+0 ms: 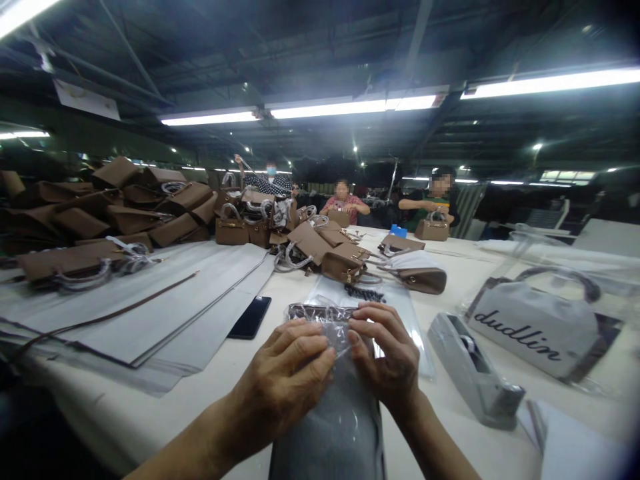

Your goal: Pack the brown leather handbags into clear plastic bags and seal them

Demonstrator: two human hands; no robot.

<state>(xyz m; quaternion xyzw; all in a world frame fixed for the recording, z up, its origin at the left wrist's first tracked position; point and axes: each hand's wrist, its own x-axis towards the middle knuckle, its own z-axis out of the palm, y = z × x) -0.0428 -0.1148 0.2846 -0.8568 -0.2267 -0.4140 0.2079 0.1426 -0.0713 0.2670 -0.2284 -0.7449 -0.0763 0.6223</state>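
Note:
In front of me lies a long grey packet [333, 427], with a dark brown strip at its far end under crinkled clear plastic film [336, 333]. My left hand [293, 363] rests over the film from the left, its fingers bent and close together on it. From the right, my right hand [387, 353] has curved fingers on the same film, gripping its edge near the brown strip. What is inside the packet cannot be made out. A black phone [251, 317] lies just beyond my left hand.
A grey tape dispenser [473, 373] and a white "dudlin" bag [540, 327] stand at the right. Grey sheets [165, 300] with a brown strap [130, 310] cover the left. Brown handbags [345, 260] are heaped beyond, some piled at left [135, 207]. Several people work across the table.

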